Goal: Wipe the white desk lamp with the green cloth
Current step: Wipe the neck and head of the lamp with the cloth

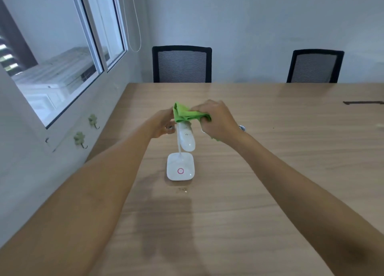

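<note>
Lamp (pixel 180 167) stands at frame centre on the desk (pixel 259 172), square base nearest the camera. Its thin neck rises away toward the top of the frame; the long head hangs back down toward the base. Cloth (pixel 186 114) drapes over the top bend. Right hand (pixel 218 120) is clenched on the cloth. Left hand (pixel 163 124) is closed at the neck beside it. 2 chairs (pixel 181 65) stand behind the desk; window (pixel 56 53) at upper left.

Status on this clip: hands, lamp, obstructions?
Right hand grips cloth on top of lamp. Left hand steadies the lamp there. Base on table. No obstructions.
</note>
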`<state>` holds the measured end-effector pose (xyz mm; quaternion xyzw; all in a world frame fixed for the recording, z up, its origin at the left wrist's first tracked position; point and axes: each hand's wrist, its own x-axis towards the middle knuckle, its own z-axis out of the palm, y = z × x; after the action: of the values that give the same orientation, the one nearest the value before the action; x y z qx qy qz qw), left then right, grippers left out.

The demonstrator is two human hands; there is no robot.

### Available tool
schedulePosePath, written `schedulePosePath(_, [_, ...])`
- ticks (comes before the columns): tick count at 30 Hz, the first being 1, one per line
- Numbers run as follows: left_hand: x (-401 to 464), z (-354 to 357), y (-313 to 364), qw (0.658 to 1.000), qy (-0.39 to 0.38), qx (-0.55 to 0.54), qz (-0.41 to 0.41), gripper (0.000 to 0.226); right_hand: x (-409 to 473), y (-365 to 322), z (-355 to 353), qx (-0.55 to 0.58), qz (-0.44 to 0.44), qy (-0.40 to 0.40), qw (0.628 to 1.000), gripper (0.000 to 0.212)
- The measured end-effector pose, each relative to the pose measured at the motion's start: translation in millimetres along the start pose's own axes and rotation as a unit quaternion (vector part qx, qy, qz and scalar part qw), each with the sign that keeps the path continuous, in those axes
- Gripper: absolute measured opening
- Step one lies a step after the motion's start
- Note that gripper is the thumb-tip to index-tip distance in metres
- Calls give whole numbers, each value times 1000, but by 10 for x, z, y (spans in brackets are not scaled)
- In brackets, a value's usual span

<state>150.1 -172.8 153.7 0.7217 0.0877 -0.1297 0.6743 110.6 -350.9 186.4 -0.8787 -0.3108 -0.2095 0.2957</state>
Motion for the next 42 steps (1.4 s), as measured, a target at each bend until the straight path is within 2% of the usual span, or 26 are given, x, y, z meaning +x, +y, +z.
schedulePosePath(4, [26, -6, 1, 1000, -1, 10, -8, 17, -144, -37, 22, -17, -27, -12, 999, 47])
schedulePosePath(8, [62, -16, -10, 998, 5, 64, -11, 52, -463, -141, -93, -22, -97, -20, 995, 47])
schedulePosePath(10, [58, -8, -11, 998, 23, 62, 3, 56, -623, -192, -171, -24, -123, -27, 992, 45])
schedulePosePath(13, [58, 8, -4, 999, 32, 42, -5, 58, -804, -216, -262, -31, -168, -21, 985, 38])
schedulePosePath(16, [50, 11, 17, 999, 35, 37, -3, 55, -825, -195, -331, -33, -190, 17, 981, 34])
schedulePosePath(18, [14, 15, 27, 999, 28, 38, 4, 50, -707, -173, -345, -40, -169, 42, 984, 37])
schedulePosePath(21, [11, -14, 10, 1000, 3, 25, 18, 19, -401, -125, -266, -53, -121, 46, 990, 41])
schedulePosePath(22, [28, -30, -5, 1000, -8, 16, 17, 18, -307, -116, -221, -57, -103, 43, 992, 43])
schedulePosePath(26, [19, -53, -31, 1000, -25, -4, 8, 20, -56, -109, -79, -80, -47, 5, 996, 51])
schedulePosePath(29, [35, -96, -38, 999, -45, -12, 8, 19, -29, -168, -48, -85, -43, -40, 995, 52])
schedulePosePath(32, [30, -70, -5, 999, -31, 11, 0, 24, -193, -229, -41, -76, -86, -37, 993, 54])
schedulePosePath(35, [46, -22, 5, 999, 11, 43, -2, 47, -496, -273, -60, -74, -181, -14, 981, 39])
schedulePosePath(38, [53, -11, -9, 999, 12, 34, -14, 50, -736, -325, -109, -81, -264, 8, 961, 33])
schedulePosePath(40, [46, -16, 5, 999, 13, 39, -12, 50, -717, -310, -122, -74, -263, 26, 962, 34])
schedulePosePath(42, [15, -20, 28, 998, 7, 59, 4, 46, -550, -266, -122, -62, -208, 41, 975, 38])
